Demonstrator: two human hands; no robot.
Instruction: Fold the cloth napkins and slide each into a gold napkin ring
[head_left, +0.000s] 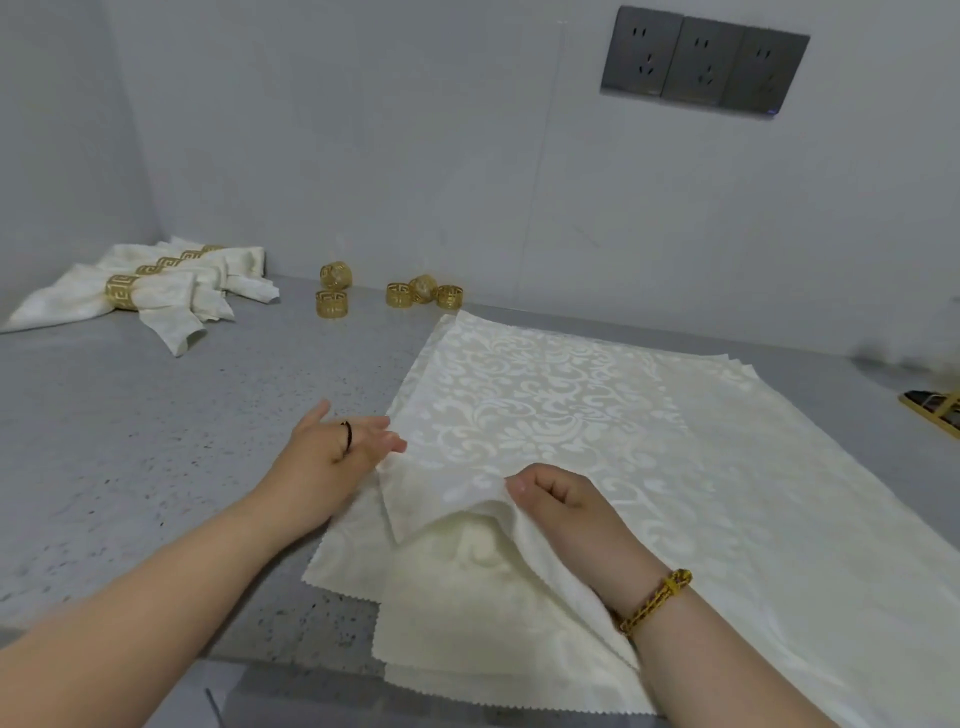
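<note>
A stack of cream damask cloth napkins (597, 415) lies flat on the grey counter. My right hand (561, 499) pinches the near left part of the top napkin and lifts it, so the cloth bunches into a fold beneath. My left hand (332, 452) lies with straight fingers at the stack's left edge, touching the cloth. Several loose gold napkin rings (423, 293) stand near the back wall, two of them further left (332, 291). Several folded napkins in gold rings (150, 291) lie at the far left corner.
The speckled grey counter (130, 441) ends at the wall behind and at a near edge below the stack. A gold-rimmed tray (935, 410) shows at the right edge. Dark wall sockets (701, 62) sit high on the wall.
</note>
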